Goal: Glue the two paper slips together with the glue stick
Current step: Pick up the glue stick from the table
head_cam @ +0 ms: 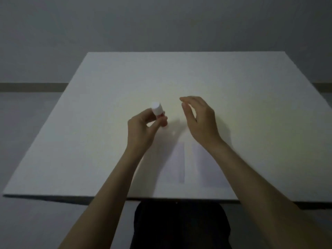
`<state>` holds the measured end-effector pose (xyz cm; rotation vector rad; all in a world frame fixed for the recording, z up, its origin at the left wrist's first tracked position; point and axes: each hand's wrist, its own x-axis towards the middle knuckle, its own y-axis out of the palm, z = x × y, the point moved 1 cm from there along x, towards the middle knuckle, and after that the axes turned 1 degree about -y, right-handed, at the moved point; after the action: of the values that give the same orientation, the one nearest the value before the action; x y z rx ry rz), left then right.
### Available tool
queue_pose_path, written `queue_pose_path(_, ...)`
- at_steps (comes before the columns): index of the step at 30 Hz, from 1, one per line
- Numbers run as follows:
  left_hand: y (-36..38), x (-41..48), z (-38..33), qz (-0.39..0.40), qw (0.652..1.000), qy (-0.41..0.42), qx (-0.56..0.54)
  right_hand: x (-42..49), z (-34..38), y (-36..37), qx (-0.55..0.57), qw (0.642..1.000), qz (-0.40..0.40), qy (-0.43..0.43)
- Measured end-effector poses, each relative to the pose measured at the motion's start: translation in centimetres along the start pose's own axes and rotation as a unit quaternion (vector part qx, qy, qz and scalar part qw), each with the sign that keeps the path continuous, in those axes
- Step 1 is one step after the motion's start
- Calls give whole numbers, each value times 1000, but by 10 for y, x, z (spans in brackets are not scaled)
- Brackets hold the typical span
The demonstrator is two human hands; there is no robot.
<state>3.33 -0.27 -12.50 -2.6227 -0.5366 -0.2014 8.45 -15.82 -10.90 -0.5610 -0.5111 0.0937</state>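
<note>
My left hand (142, 130) grips a small glue stick (158, 111) with a white cap and a red body, tilted, cap end pointing up and away, held above the white table (107, 97). My right hand (201, 121) hovers to the right of it with fingers curled and apart, holding nothing. Two pale paper slips lie flat side by side near the table's front edge: the left slip (175, 164) between my forearms, the right slip (206, 169) partly hidden under my right forearm.
The table's front edge (71, 196) runs just above my dark-clothed lap (181, 225). Grey floor and a grey wall with a dark baseboard strip (32, 86) lie beyond the table.
</note>
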Motion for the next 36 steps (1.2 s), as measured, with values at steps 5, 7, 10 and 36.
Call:
queue_pose_path(5, -18, -49, -25, -8, 992, 119, 27, -33, 47, -19, 72, 996, -10, 55)
queue_pose_path(7, -26, -66, -37, -2, 985, 153, 81, -48, 68, -26, 41, 995, 34, 79)
queue_pose_path(10, -33, -80, -55, 8, 975, 181, 130, -62, 82, -39, 29, 991, 94, 93)
queue_pose_path(36, -34, -90, -45, 47, 995, -11, -86, -32, -43, -98, -173, 979, -12, 110)
